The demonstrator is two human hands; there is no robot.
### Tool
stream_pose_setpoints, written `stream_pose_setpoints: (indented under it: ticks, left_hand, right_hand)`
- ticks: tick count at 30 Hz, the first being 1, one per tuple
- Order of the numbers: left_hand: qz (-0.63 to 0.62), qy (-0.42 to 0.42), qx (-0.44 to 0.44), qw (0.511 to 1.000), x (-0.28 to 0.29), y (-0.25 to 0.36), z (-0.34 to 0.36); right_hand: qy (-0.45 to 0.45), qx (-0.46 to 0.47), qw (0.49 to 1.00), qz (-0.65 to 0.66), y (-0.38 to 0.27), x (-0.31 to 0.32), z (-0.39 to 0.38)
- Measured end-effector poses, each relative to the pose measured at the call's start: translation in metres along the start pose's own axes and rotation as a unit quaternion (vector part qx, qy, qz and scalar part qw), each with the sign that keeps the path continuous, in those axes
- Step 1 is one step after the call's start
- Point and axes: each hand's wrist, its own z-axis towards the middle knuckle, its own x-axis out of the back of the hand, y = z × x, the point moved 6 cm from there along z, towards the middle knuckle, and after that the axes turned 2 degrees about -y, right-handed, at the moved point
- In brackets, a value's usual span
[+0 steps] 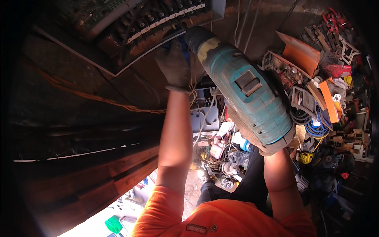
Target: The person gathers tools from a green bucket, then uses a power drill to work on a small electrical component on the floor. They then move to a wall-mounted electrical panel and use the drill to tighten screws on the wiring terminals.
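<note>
A teal power drill (248, 91) with a black nose slants across the middle, its front end beside the terminal strip (152, 25) of an electrical cabinet. My gloved right hand (272, 148) grips it from below at the rear; the drill's body covers most of the fingers. My left hand (175, 69), in a dark glove, is raised to the cabinet's lower edge (148, 49), just left of the drill's nose. Its fingers look closed around something, with a blue strip (184, 45) showing next to them. Shadow hides what they hold.
A green circuit board (92, 14) sits inside the cabinet at upper left. Orange-yellow wires (118, 103) hang below it. At right are orange metal pieces (302, 53), a blue cable coil (316, 126) and a yellow tape measure (306, 157). Cluttered parts (229, 168) cover the floor.
</note>
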Motion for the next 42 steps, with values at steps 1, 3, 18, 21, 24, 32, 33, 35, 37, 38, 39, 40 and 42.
stream_pose_setpoints:
  ticks: [1, 3, 18, 21, 24, 32, 33, 35, 37, 38, 39, 40, 42]
  left_hand:
    - [0.021, 0.005, -0.003, 1.000, -0.001, -0.001, 0.000]
    - [0.028, 0.005, -0.007, 1.000, 0.003, 0.000, 0.002]
    - [-0.104, 0.009, 0.007, 0.995, -0.004, -0.013, 0.002]
    - [0.105, 0.011, -0.048, 0.993, -0.004, 0.015, -0.017]
    - [0.319, 0.041, -0.072, 0.944, 0.003, 0.039, -0.088]
    - [0.352, -0.278, 0.294, 0.844, 0.236, 0.098, -0.458]
    - [0.348, -0.105, 0.345, 0.865, 0.337, 0.070, -0.542]
    - [0.433, -0.037, 0.404, 0.805, 0.435, 0.127, -0.598]
    - [0.456, 0.017, 0.468, 0.757, 0.550, 0.161, -0.691]
    - [0.485, 0.013, 0.512, 0.709, 0.577, 0.187, -0.719]
    - [0.503, -0.001, 0.555, 0.663, 0.600, 0.208, -0.745]
    - [0.481, 0.035, 0.652, 0.586, 0.609, 0.233, -0.758]
    - [0.542, 0.031, 0.618, 0.569, 0.680, 0.255, -0.851]
  right_hand:
    - [0.000, 0.000, 1.000, -0.001, 0.000, 0.000, 0.001]
    - [0.002, 0.001, 1.000, 0.003, -0.001, -0.003, 0.003]
    - [0.024, 0.005, 1.000, 0.016, -0.007, -0.006, 0.004]
    - [0.039, 0.016, 0.998, 0.053, -0.007, -0.006, 0.008]
    - [0.057, 0.005, 0.989, 0.134, 0.006, -0.006, 0.012]
    - [0.109, -0.211, 0.954, 0.184, -0.086, 0.009, -0.090]
    - [0.110, -0.223, 0.940, 0.235, -0.101, 0.002, -0.111]
    - [0.138, -0.257, 0.914, 0.283, -0.113, 0.014, -0.169]
    - [0.094, -0.323, 0.875, 0.349, -0.124, 0.009, -0.214]
    - [0.106, -0.330, 0.879, 0.326, -0.114, 0.023, -0.242]
    - [0.078, -0.310, 0.897, 0.304, -0.123, 0.035, -0.256]
    - [0.094, -0.377, 0.861, 0.330, -0.125, 0.039, -0.270]
    - [0.037, -0.316, 0.886, 0.337, -0.122, 0.053, -0.288]
